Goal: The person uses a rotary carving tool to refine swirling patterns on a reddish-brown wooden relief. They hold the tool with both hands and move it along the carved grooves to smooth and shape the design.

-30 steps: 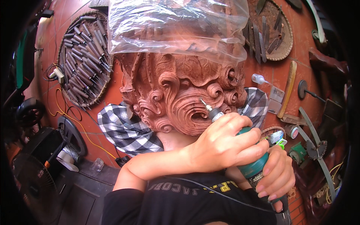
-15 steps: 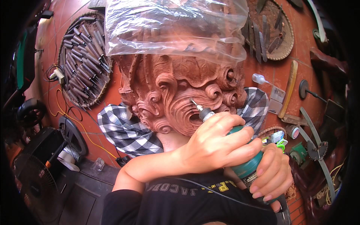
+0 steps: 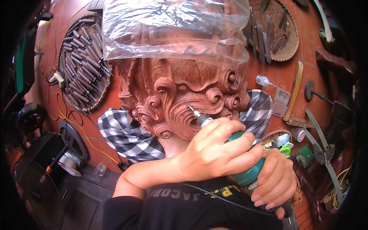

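Note:
A green and black rotary grinder (image 3: 249, 175) is held slantwise over a reddish-brown wood carving (image 3: 180, 82) of deep swirls and curls. My left hand (image 3: 218, 149) wraps the grinder's front part, its forearm crossing in from the lower left. Around the rear of the body closes my right hand (image 3: 276, 180). The grinder's thin bit (image 3: 191, 109) points up-left at grooved, curved lines near a dark hollow; whether it touches the wood I cannot tell. Clear plastic sheet (image 3: 172, 36) covers the carving's far part. Black-and-white checked cloth (image 3: 128, 132) shows on both sides of the carving.
Left, a round basket (image 3: 111, 71) holds several wood-handled chisels. A second basket (image 3: 293, 46) with flat files stands far right. A small bottle (image 3: 263, 80), a wooden-handled tool (image 3: 295, 90) and a tin (image 3: 299, 134) lie at right. A yellow cord (image 3: 90, 140) crosses the tiled floor.
The grinder's bit has shifted slightly left and nearer over the grooves, both hands moving with it. The whole view has shifted a little too. Both grips look the same.

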Tool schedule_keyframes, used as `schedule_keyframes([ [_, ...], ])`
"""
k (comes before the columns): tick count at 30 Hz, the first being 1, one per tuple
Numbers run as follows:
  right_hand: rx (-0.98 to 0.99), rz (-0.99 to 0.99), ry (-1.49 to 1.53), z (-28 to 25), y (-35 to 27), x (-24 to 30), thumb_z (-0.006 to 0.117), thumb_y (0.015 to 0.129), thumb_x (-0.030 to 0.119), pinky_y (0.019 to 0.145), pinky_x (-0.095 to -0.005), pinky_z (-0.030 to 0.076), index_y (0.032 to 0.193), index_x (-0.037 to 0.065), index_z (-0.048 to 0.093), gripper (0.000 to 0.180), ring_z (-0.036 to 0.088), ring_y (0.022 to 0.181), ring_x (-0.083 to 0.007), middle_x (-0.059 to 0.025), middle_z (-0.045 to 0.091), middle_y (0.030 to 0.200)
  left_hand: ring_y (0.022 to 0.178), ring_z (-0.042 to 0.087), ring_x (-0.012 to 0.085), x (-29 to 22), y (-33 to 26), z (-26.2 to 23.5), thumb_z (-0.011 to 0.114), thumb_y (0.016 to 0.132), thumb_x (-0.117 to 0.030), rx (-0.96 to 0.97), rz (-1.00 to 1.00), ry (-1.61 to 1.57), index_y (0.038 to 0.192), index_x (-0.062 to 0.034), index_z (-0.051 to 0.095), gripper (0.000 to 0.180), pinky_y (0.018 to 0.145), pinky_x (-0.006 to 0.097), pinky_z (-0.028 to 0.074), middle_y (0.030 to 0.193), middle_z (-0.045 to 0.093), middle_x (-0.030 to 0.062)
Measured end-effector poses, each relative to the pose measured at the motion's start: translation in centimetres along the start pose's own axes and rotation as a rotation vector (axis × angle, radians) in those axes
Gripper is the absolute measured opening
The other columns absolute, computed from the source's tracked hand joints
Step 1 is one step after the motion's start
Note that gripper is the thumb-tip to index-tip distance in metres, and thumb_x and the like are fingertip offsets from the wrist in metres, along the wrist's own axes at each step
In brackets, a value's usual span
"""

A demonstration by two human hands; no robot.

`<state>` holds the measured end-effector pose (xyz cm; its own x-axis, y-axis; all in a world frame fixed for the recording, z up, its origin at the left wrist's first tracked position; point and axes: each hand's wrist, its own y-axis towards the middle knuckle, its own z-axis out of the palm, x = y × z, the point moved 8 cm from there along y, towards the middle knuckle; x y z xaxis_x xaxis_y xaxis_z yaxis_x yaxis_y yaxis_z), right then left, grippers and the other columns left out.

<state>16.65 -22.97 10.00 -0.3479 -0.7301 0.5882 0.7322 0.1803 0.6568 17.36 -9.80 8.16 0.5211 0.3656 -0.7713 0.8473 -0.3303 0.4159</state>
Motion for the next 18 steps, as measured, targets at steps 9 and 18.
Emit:
schedule_keyframes([
  [9, -0.164, -0.100, -0.093, -0.4, -1.1, 1.1, 0.069, 0.100, 0.035, 0.076, -0.0329, 0.055, 0.083, 0.007, 0.068, 0.033, 0.076, 0.076, -0.0205, -0.0084, 0.077, 0.082, 0.085, 0.067, 0.0240, 0.2, 0.0, 1.0, 0.073, 0.065, -0.020, -0.007, 0.028, -0.037, 0.096, -0.0145, 0.073, 0.031, 0.064, 0.034, 0.054, 0.093, 0.068, 0.0016],
  [18, -0.118, -0.052, -0.050, -1.0, -1.3, 1.6, 0.081, 0.089, 0.039, 0.072, -0.0247, 0.047, 0.077, 0.015, 0.067, 0.031, 0.071, 0.064, -0.0098, 0.0029, 0.074, 0.070, 0.086, 0.067, 0.0238, -0.1, 0.3, 2.2, 0.073, 0.067, -0.021, 0.036, 0.034, -0.073, 0.098, -0.0153, 0.073, 0.031, 0.066, 0.035, 0.054, 0.096, 0.068, 0.0014],
])
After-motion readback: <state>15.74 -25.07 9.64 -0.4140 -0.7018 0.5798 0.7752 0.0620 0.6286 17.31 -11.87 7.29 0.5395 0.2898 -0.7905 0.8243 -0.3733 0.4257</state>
